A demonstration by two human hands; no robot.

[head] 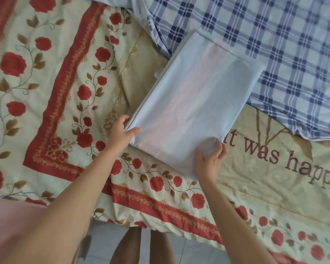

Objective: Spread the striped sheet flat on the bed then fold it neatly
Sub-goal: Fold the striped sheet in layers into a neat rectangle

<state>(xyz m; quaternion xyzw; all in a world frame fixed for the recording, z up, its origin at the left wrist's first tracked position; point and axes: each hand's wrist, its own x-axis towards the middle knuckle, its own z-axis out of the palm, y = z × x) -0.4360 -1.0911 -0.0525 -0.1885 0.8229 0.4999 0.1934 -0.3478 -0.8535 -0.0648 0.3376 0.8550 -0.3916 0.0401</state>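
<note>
The left hand (125, 130) pinches one near corner of the striped sheet (194, 103), thumb on top and fingers tucked under. The right hand (210, 161) curls round the other near corner, thin cloth bunched over its fingers. The sheet is folded into a long, smooth rectangle, pale blue with a faint pink band. It lies slantwise toward the bed's (179, 231) near edge. Its far end rests on a blue checked cloth (274, 44), its near end on a rose-printed quilt (46, 82).
</note>
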